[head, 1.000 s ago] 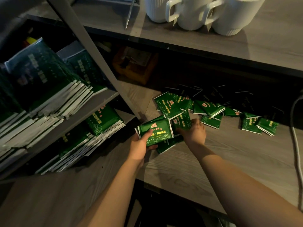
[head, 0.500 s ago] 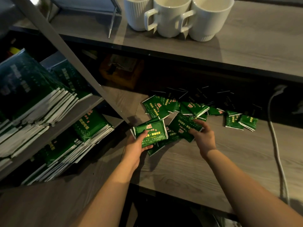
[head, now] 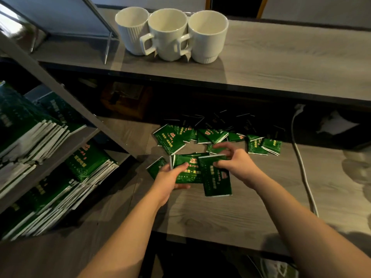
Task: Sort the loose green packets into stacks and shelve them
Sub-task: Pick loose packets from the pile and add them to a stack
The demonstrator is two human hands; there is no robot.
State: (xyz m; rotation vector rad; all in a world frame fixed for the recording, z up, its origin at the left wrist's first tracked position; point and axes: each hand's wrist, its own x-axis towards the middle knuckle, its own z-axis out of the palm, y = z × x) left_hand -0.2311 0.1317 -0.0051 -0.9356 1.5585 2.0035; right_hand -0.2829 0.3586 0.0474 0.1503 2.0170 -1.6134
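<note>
My left hand (head: 167, 180) grips a small stack of green packets (head: 185, 169) from its left side, thumb on top. My right hand (head: 234, 161) pinches the top edge of another green packet (head: 216, 181), which hangs upright against the stack's right end. Several loose green packets (head: 200, 135) lie scattered on the wooden shelf (head: 230, 213) just behind my hands, some lost in shadow further back. One packet (head: 156, 167) lies left of my left hand. Sorted packet stacks (head: 88, 165) fill the angled rack on the left.
Three white mugs (head: 170, 33) stand on the upper shelf (head: 281, 63). A white cable (head: 303, 167) runs down the shelf on the right. A grey slanted rack post (head: 66, 97) separates the rack from the work shelf. A brown box (head: 124, 99) sits in the dark back.
My right hand has lifted one packet out of the pile and brought it toward me against the stack in my left hand. The camera view has tilted up.
</note>
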